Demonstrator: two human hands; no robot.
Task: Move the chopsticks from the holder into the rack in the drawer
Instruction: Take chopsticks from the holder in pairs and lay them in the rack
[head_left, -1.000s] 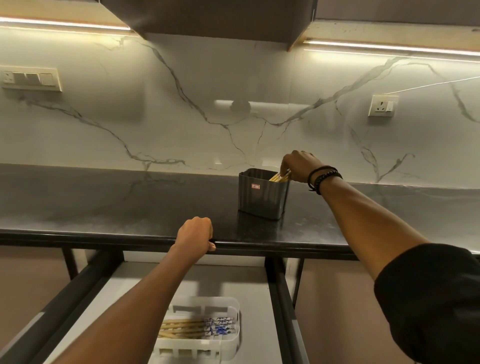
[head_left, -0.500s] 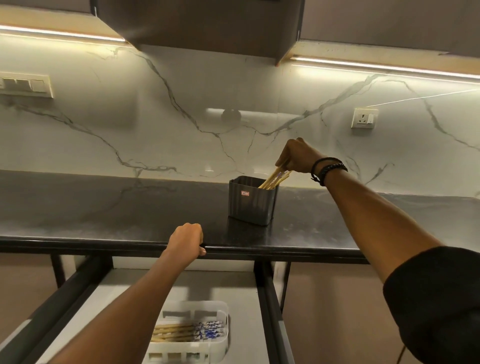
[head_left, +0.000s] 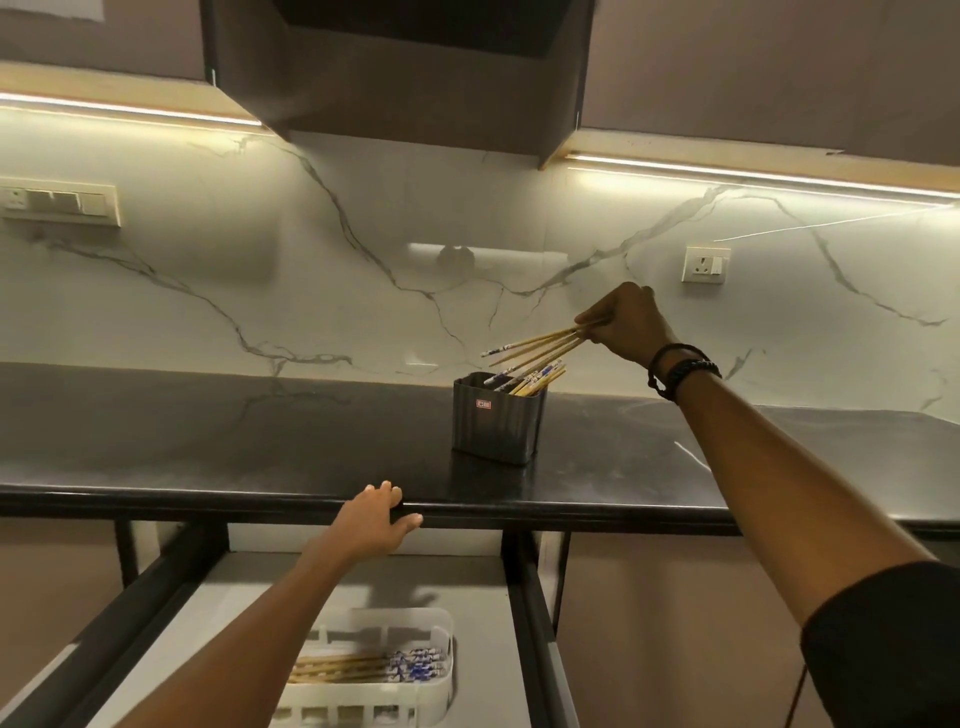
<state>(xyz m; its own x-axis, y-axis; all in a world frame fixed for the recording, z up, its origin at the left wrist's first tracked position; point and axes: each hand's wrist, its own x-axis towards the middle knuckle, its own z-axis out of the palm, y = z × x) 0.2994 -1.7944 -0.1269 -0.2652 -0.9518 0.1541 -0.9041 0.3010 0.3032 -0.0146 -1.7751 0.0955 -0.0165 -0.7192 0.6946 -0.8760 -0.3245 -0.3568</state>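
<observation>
Dark stone makes up the counter (head_left: 208, 441), and a white wall with grey lines stands behind it. On the counter sits the holder (head_left: 496, 423), a small dark box with a red label.

Up and to the right of the holder, the right hand (head_left: 628, 325) pinches a bunch of chopsticks (head_left: 535, 347) by their top ends. They fan out and slant down toward the holder's open top. One tip is clear of the rim. I cannot tell if the lowest tips are out or not. A few other sticks (head_left: 543, 375) with blue ends lean inside the holder. Two dark bands (head_left: 680, 370) circle the wrist.

In front of the holder and a bit to its left, the left hand (head_left: 374, 519) rests on the counter edge. Its fingers are loose and spread, and it holds nothing.

Below the holder, the drawer (head_left: 483, 597) is pulled out. The white rack (head_left: 439, 688) lies in it, with stored sticks (head_left: 358, 667) flat inside.

On the wall, a socket (head_left: 705, 264) is up to the holder's right. A switch plate (head_left: 60, 202) is far to its left.
</observation>
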